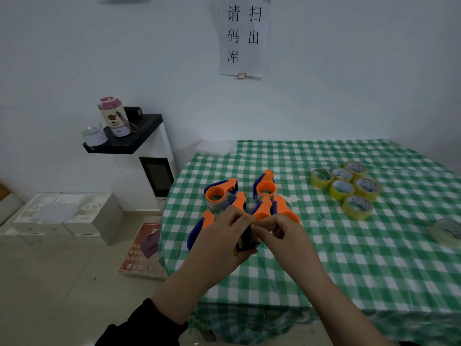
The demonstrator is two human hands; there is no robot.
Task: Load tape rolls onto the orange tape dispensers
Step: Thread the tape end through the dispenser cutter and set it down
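Several orange tape dispensers with blue handles lie grouped on the green checked table (349, 258); one (220, 193) at the back left and one (265, 187) beside it carry a roll. My left hand (222, 238) grips a dispenser (245, 239), mostly hidden, of which only a dark blue part shows. My right hand (282, 233) pinches something small at its top edge, likely the tape end. Several yellow tape rolls (346, 188) lie clustered at the right rear. A clear roll (447, 232) rests at the right edge.
Left of the table stands a white appliance (156, 168) with a black shelf holding a pink-lidded bottle (114, 117). White foam boxes (67, 213) and a red booklet (144, 248) lie on the floor. A paper sign (243, 36) hangs on the wall.
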